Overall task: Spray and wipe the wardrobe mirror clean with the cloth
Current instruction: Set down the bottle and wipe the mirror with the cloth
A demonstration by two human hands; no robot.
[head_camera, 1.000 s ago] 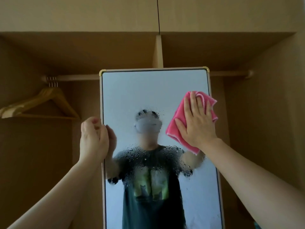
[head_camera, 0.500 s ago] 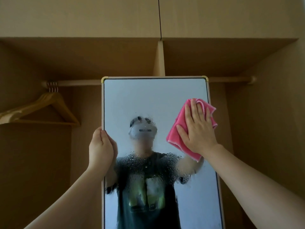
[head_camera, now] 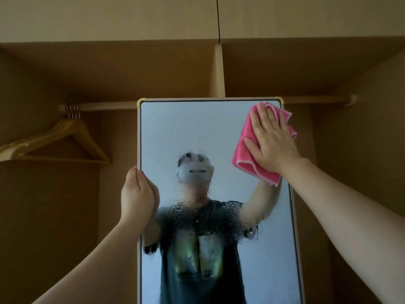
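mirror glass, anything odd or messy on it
Only the spray: a band of droplets clings across the middle of the mirror, blurring the reflection there. The cloth, pressed flat by the right hand, is at the top right corner, above the wet patch. No cracks show.

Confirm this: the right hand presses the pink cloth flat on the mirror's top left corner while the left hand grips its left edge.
Wrong corner. In the head view the right hand presses the pink cloth flat on the mirror's top right corner; the left hand does grip its left edge.
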